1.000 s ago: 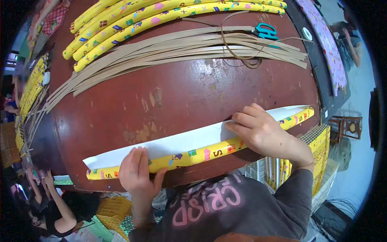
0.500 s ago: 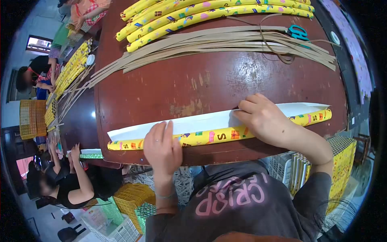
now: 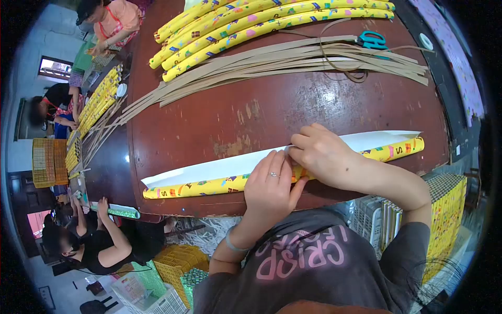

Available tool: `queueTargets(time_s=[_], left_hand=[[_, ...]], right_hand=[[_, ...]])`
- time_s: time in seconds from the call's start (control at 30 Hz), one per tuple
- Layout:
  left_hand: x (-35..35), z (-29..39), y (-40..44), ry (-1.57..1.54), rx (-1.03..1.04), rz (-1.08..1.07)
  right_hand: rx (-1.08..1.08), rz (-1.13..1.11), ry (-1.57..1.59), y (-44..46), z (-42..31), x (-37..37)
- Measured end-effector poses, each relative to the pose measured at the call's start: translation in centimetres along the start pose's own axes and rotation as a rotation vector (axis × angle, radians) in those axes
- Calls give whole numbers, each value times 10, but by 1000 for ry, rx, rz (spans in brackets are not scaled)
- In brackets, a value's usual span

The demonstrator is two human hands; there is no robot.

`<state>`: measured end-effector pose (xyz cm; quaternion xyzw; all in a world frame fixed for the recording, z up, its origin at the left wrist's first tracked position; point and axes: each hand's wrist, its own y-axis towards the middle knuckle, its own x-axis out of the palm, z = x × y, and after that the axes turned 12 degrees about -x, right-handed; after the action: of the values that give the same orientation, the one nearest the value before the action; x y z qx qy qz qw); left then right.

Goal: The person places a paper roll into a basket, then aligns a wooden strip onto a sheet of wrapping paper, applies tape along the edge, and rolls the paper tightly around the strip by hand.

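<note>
A long roll of yellow patterned wrapping paper (image 3: 209, 187) lies along the table's near edge, its white underside (image 3: 209, 167) showing as a flap on the far side. My left hand (image 3: 271, 183) rests over the middle of the roll, fingers pressed together on the paper, thumb on the near side. Right beside it, my right hand (image 3: 323, 157) has its fingers curled at the flap's far edge, the palm over the roll. The fingertips of both hands nearly meet, and the roll between them is partly hidden.
Beyond lie brown paper strips (image 3: 235, 65), teal-handled scissors (image 3: 372, 39) and finished yellow rolls (image 3: 251, 32). A white tape roll (image 3: 426, 42) sits at the right. Co-workers (image 3: 112, 246) are at the left. Crates (image 3: 170, 267) and upright yellow rolls (image 3: 444, 220) stand below the table.
My left hand has slid right along the roll, from its left part to beside my right hand. My right hand stays at the flap's edge. The view has shifted, showing more of the left side.
</note>
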<state>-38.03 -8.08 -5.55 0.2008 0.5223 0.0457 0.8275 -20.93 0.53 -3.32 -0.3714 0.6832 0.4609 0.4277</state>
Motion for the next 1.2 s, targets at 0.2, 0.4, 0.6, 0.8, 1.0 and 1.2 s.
queueTargets(time_s=[0.2,0.4,0.6,0.8,1.0,1.2], left_hand=[[-3,1,2,-31,-33,-12],[-2,2,3,-35,-43,-32],[-2,7,6,-109,-47,-85],[-4,4,7,-70,-44,-170],[2,0,-4,-16,21,-53],[-6,2,1,-6,-5,-120]], right_hand=[[4,-24,18,1,0,-3],[14,-20,21,0,1,0],[23,-35,31,0,0,-3],[56,-44,92,-4,4,-12],[165,119,324,-31,14,-28],[178,172,203,-80,22,-54]])
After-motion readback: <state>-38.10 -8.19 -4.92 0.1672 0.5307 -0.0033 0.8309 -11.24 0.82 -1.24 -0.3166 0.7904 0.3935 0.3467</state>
